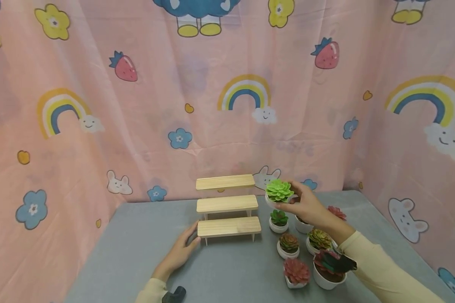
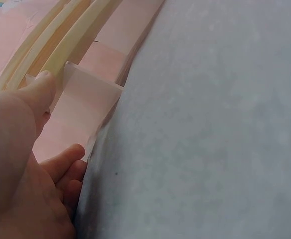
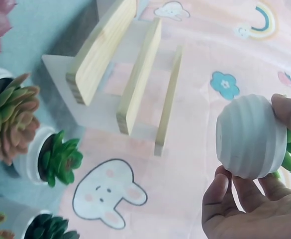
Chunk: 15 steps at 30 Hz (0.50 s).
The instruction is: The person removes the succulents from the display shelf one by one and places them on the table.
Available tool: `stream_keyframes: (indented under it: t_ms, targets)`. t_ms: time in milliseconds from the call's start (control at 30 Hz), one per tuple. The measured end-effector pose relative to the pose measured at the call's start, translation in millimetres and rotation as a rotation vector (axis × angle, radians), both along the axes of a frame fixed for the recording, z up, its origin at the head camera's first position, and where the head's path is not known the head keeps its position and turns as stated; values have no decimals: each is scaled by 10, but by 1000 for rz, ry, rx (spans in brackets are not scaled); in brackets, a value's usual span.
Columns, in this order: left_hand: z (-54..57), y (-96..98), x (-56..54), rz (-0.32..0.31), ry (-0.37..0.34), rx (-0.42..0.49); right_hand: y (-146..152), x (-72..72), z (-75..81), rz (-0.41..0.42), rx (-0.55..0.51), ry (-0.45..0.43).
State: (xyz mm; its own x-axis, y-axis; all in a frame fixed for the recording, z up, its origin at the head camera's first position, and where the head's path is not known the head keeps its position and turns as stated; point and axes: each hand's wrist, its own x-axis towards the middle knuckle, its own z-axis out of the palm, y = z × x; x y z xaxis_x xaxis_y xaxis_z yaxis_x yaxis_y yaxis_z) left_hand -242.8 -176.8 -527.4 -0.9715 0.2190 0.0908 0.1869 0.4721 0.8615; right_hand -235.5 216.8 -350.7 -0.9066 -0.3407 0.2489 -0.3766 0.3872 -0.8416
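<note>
My right hand (image 1: 305, 205) grips a small potted succulent (image 1: 279, 190) with bright green leaves, raised above the other pots, right of a three-tier wooden shelf stand. The right wrist view shows its ribbed white pot (image 3: 252, 137) between thumb and fingertips, the leaves mostly hidden behind it. At the left end of the stand, my left hand (image 1: 179, 252) rests near its lowest shelf (image 1: 229, 227). Close up, the left thumb (image 2: 42, 89) lies against the shelf edge and the other fingers sit loosely bent beside the clear side panel (image 2: 88, 97).
On the grey table (image 1: 129, 248), several potted succulents stand at the right, including a dark green one (image 1: 279, 221), a brownish one (image 1: 288, 244) and a red one (image 1: 296, 273). A pink patterned curtain (image 1: 197, 160) hangs behind the table.
</note>
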Motion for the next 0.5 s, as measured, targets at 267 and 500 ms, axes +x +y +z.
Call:
stream_keyframes:
  t_ms: [267, 500]
  targets:
    - [16, 21, 10, 6, -9, -6, 241, 117, -67, -37, 33, 11]
    - [16, 3, 15, 7, -14, -3, 459, 260, -108, -117, 147, 59]
